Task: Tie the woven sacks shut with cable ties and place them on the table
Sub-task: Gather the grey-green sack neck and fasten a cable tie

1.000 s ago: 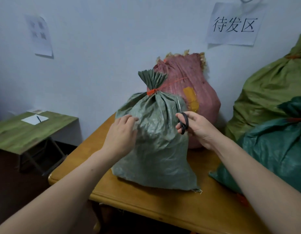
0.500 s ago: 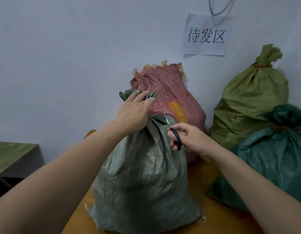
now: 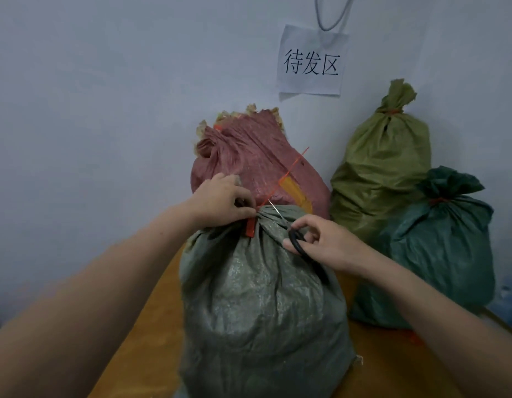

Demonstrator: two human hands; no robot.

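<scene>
Grey-green woven sack (image 3: 257, 297) stands on the table (image 3: 392, 369); left hand (image 3: 220, 201) grips its gathered neck, steadying the red cable tie (image 3: 281, 178); right hand (image 3: 326, 245), fingers curled through scissors (image 3: 293, 241), aims blades at the tail, likely for trimming.

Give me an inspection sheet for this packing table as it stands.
Surface: wooden table.
Job's things: grey sack, neck bound by red cable tie, tail sticking up; red sack, olive sack, dark green sack tied behind.
Clutter: small red scrap by the dark green sack.
Hands: left hand grips the grey sack's neck; right hand holds scissors at the tie.
Cables: grey loop on the wall.
Surroundings: paper sign, pale wall.
</scene>
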